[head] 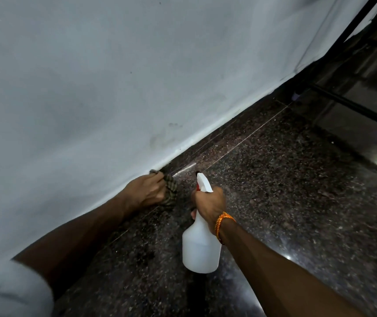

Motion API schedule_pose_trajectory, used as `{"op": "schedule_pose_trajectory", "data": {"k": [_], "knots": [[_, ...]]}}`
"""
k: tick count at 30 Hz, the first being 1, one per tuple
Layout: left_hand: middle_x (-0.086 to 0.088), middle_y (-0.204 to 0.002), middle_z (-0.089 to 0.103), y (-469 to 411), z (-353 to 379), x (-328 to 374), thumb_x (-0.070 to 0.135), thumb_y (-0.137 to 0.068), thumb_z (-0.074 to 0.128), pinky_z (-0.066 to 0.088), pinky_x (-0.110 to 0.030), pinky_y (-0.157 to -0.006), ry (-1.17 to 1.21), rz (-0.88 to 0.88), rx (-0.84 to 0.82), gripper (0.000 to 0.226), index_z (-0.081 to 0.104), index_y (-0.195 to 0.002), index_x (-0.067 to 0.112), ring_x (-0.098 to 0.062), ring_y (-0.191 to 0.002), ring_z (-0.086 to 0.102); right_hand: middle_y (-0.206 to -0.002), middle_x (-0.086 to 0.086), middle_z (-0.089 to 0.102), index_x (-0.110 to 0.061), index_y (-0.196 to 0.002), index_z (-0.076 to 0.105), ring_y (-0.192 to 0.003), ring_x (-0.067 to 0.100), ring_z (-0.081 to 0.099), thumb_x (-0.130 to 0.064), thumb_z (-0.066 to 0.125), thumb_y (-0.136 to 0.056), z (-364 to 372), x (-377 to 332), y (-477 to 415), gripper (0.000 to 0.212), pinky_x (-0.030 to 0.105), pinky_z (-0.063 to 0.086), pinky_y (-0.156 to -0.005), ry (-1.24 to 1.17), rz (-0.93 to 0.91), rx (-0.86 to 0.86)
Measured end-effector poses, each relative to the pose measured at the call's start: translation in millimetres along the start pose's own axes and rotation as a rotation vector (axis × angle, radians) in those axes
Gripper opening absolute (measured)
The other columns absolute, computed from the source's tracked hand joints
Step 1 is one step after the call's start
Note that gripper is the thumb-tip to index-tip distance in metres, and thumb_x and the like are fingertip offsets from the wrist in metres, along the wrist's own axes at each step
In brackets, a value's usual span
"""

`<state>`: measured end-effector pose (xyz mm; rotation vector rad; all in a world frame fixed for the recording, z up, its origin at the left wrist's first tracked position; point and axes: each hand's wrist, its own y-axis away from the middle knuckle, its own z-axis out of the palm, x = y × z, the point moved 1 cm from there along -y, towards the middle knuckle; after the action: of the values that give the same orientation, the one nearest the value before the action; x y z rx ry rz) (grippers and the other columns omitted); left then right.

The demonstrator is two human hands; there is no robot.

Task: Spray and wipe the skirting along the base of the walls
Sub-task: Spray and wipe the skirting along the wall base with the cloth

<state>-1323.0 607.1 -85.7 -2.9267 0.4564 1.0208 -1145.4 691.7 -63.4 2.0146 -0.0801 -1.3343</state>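
At the foot of the pale wall, on the left, the person's left hand is gripping a bunched striped cloth, fingers curled around it, and is pressing it against the dark speckled skirting just where that strip meets the wall. The skirting is running diagonally from the lower left up toward the upper right. Just beside the cloth, the right hand is holding a white spray bottle by its neck, fingers wrapped around it below the white head, the nozzle pointing toward the skirting. An orange thread bracelet is sitting on that wrist. Further right, the polished granite floor is reflecting light, and a black metal frame is standing on it near the wall.
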Motion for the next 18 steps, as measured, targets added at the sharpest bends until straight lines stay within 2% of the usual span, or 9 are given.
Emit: {"op": "schedule_pose_trajectory", "data": {"k": [2,5,7,9,11,13,14,16,18], "knots": [[-0.009,-0.064,0.061,-34.0,-6.4,-6.5,0.006,-0.079,0.061,0.050,-0.034,-0.059,0.015,-0.006,0.006,0.017,0.061,-0.062,0.008,-0.027,-0.070,0.058,-0.064,0.014,0.060,-0.007,-0.069,0.053,-0.053,0.039,0.064,-0.002,0.059,-0.080,-2.7,-9.3,-4.8,0.013,0.052,0.061,-0.059,0.022,-0.023,0.007],[-0.008,-0.058,0.059,-67.2,-9.5,-7.8,0.009,-0.070,0.073,0.047,-0.032,-0.055,0.075,0.010,-0.049,0.018,0.062,-0.057,0.007,-0.026,-0.065,0.058,-0.072,0.019,0.067,-0.012,-0.066,0.055,-0.052,0.037,0.065,-0.004,0.059,-0.077,-12.1,-29.5,-19.0,0.014,0.048,0.060,-0.052,0.035,-0.056,0.008],[-0.009,-0.058,0.059,-70.1,-6.3,-5.1,0.007,-0.076,0.064,0.046,-0.034,-0.060,0.066,0.000,-0.031,0.018,0.062,-0.058,0.007,-0.026,-0.064,0.057,-0.075,0.021,0.069,-0.013,-0.066,0.057,-0.055,0.040,0.069,-0.006,0.059,-0.076,-19.1,-42.1,-29.7,0.012,0.050,0.061,-0.052,0.075,-0.093,-0.006],[-0.007,-0.062,0.060,-66.1,1.6,-2.5,0.007,-0.082,0.054,0.042,-0.036,-0.068,0.049,0.006,-0.025,0.023,0.062,-0.061,0.010,-0.025,-0.066,0.056,-0.069,0.018,0.068,-0.012,-0.066,0.057,-0.053,0.039,0.069,-0.007,0.059,-0.076,-27.6,-49.7,-39.8,0.011,0.049,0.061,-0.051,0.120,-0.098,-0.027],[0.003,-0.073,0.065,-57.2,12.5,-2.0,0.021,-0.083,0.059,0.037,-0.030,-0.076,0.124,-0.034,-0.107,0.018,0.068,-0.068,0.020,-0.016,-0.078,0.055,-0.069,0.018,0.066,-0.007,-0.073,0.060,-0.046,0.035,0.065,-0.008,0.058,-0.075,-35.6,-53.0,-41.2,0.002,0.045,0.058,-0.045,0.155,-0.079,-0.068],[0.014,-0.088,0.067,-54.1,11.3,-6.4,0.039,-0.082,0.063,0.034,-0.018,-0.081,0.199,-0.148,-0.186,0.011,0.071,-0.081,0.033,-0.003,-0.089,0.049,-0.077,0.021,0.067,-0.002,-0.085,0.060,-0.043,0.034,0.063,-0.010,0.056,-0.072,-44.0,-55.0,-41.9,0.016,0.042,0.056,-0.042,0.169,-0.057,-0.091],[0.014,-0.086,0.067,-55.2,7.0,-7.4,0.040,-0.080,0.066,0.035,-0.018,-0.081,0.194,-0.182,-0.227,0.010,0.071,-0.079,0.032,-0.004,-0.088,0.050,-0.082,0.021,0.067,-0.003,-0.089,0.058,-0.045,0.034,0.064,-0.011,0.055,-0.072,-47.6,-57.1,-41.9,0.019,0.039,0.055,-0.041,0.185,-0.050,-0.108],[0.000,-0.073,0.064,-59.0,-0.8,-3.6,0.025,-0.079,0.071,0.041,-0.032,-0.077,0.160,-0.169,-0.298,0.016,0.068,-0.066,0.015,-0.019,-0.080,0.056,-0.085,0.021,0.067,-0.006,-0.090,0.055,-0.050,0.035,0.066,-0.011,0.054,-0.073,-55.1,-61.4,-41.0,0.018,0.034,0.053,-0.041,0.229,-0.049,-0.130],[-0.007,-0.068,0.063,-61.2,-10.1,-7.0,0.018,-0.080,0.070,0.047,-0.038,-0.072,0.127,-0.144,-0.339,0.019,0.065,-0.063,0.010,-0.027,-0.077,0.059,-0.082,0.020,0.067,-0.008,-0.084,0.053,-0.049,0.034,0.065,-0.008,0.054,-0.074,-61.6,-65.6,-40.6,0.010,0.030,0.050,-0.040,0.247,-0.044,-0.160]]}}
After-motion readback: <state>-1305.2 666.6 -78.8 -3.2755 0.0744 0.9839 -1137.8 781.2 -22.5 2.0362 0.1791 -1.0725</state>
